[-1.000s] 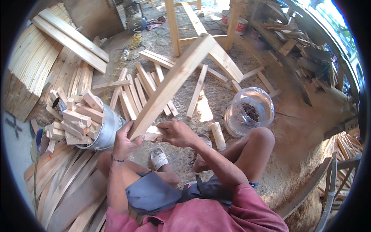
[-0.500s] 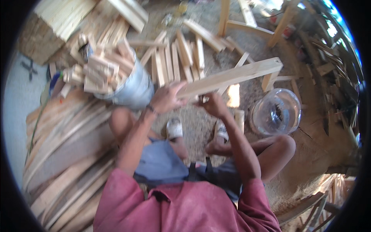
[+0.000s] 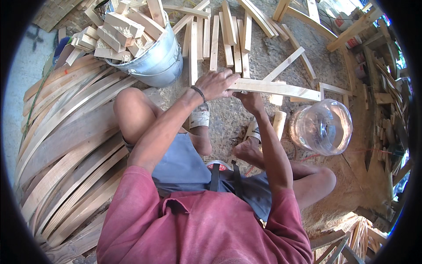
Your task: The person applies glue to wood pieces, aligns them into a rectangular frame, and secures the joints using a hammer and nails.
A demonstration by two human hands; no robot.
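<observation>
A pale, squared wooden bar (image 3: 281,88) is held out in front of me, above the floor, pointing to the right. My left hand (image 3: 216,84), with a dark bracelet at the wrist, grips its left end from above. Close beside it, my right hand (image 3: 251,102) is closed at the bar's near edge, its fingertips partly hidden under the wood. Several cut wooden strips (image 3: 214,43) lie on the floor just beyond my hands.
A metal bucket (image 3: 169,59) full of wood offcuts stands at far left. Curved planks (image 3: 66,145) are stacked on the left. A clear plastic container (image 3: 323,127) sits at right, near a short wooden cylinder (image 3: 278,125). Scrap wood (image 3: 389,110) lines the right side.
The bar has swung from slanting up to the right to sloping slightly down that way. Both hands keep hold of it. The whole view has shifted, with the bucket now higher in it.
</observation>
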